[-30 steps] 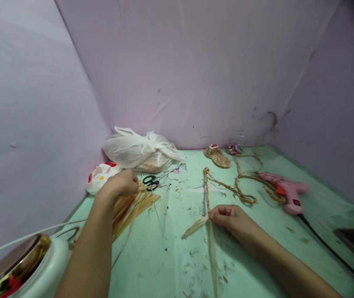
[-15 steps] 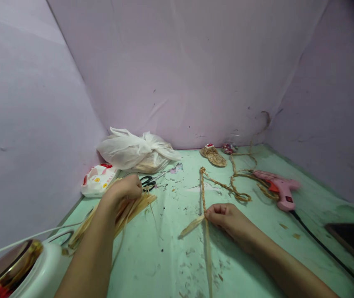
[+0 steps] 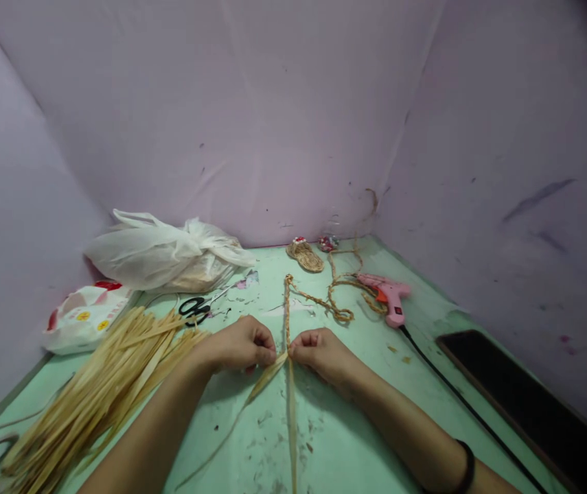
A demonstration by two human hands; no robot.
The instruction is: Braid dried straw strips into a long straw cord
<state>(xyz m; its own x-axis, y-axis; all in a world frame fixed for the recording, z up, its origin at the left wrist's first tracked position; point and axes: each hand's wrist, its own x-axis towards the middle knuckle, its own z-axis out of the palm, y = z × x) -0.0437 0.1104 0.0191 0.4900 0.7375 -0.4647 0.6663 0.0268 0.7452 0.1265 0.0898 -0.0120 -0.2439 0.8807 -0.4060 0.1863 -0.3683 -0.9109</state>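
A braided straw cord runs down the middle of the table, with loose flat strips at its lower end. My right hand is closed in a pinch on the cord's lower end, from the right. Just left of that point, my left hand is closed too, its thumb and fingertips at a pale straw strip. This strip slants down to the left and thins into a long tail. Another strip hangs straight toward the near edge. Left of my left forearm lies a bundle of dry straw strips.
Black-handled scissors lie behind the bundle, near a white plastic bag and a wipes pack. A small woven slipper sits at the back. At right are a pink glue gun, its black cord and a dark flat object.
My left hand has moved right from the straw bundle to the braid's lower end. My right hand keeps its pinch there. The view has turned to the right.
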